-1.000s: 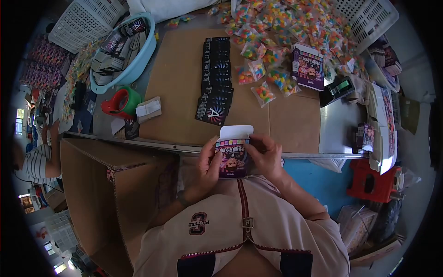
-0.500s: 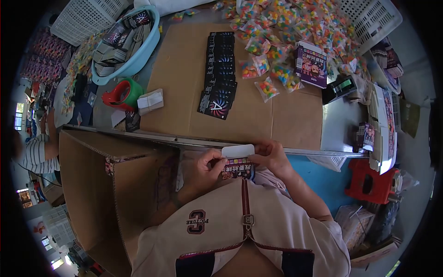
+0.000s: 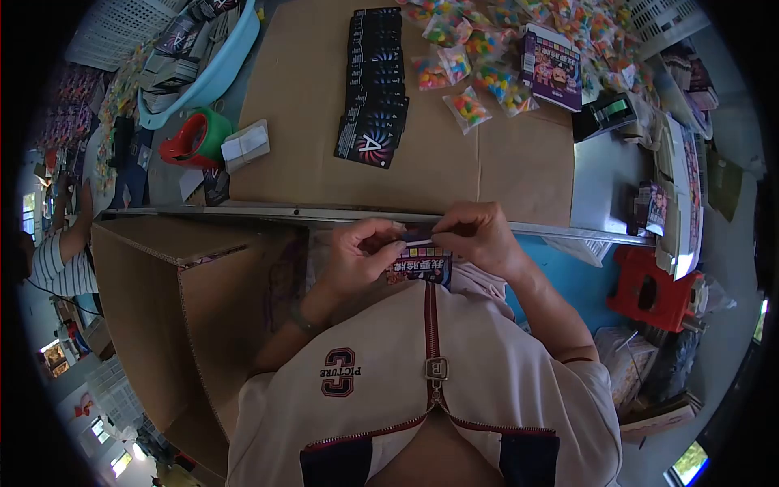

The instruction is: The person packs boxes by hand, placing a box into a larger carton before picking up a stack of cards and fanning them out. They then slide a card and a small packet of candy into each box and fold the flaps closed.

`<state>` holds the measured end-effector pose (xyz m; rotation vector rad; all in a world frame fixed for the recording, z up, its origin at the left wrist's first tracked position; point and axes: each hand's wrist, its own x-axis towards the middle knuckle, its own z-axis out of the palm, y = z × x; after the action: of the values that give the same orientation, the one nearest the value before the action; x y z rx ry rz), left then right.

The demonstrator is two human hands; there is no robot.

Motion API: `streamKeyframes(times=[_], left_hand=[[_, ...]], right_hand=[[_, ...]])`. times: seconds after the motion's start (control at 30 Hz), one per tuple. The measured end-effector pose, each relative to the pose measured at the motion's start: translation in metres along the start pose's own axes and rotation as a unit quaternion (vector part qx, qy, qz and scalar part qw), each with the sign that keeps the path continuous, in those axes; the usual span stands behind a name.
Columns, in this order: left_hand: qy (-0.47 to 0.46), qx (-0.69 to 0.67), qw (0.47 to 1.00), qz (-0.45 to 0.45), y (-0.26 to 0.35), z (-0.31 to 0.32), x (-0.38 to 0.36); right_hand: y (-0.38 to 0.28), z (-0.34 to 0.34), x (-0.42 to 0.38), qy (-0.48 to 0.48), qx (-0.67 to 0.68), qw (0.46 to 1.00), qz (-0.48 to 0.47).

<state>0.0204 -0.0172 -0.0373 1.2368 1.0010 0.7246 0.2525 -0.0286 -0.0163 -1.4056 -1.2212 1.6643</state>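
Observation:
A small dark printed cardboard box with a row of coloured squares is held in front of my chest, at the table's near edge. My left hand grips its left side, thumb and fingers closed on it. My right hand pinches the top flap at the right, fingers curled over it. The white flap shows only as a thin edge between both hands. What is inside the box cannot be seen. Beyond my hands, an overlapping column of black cards lies on a cardboard sheet.
Candy packets and an upright printed box stand beyond. At left are a tape dispenser, a banded white stack and a blue basin. An open carton is beside me; a red stool is at right.
The white flap stood up with its face showing; now it is folded over and appears as a thin edge. My right hand has moved over it. The view has tilted, shifting the table upward.

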Motion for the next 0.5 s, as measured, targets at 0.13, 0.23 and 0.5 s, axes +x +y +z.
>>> streamKeyframes(times=[0.13, 0.23, 0.5], left_hand=[[-0.004, -0.055, 0.998, 0.007, -0.016, -0.002, 0.005], [-0.019, -0.084, 0.996, -0.012, -0.017, -0.002, 0.002], [0.030, -0.035, 0.995, 0.092, -0.034, -0.014, 0.001]], right_hand=[[0.013, 0.005, 0.002, 0.021, -0.040, 0.996, -0.074], [0.025, 0.005, -0.005, 0.020, -0.029, 0.996, -0.087], [0.021, -0.008, -0.006, -0.010, -0.183, 0.961, -0.205]])
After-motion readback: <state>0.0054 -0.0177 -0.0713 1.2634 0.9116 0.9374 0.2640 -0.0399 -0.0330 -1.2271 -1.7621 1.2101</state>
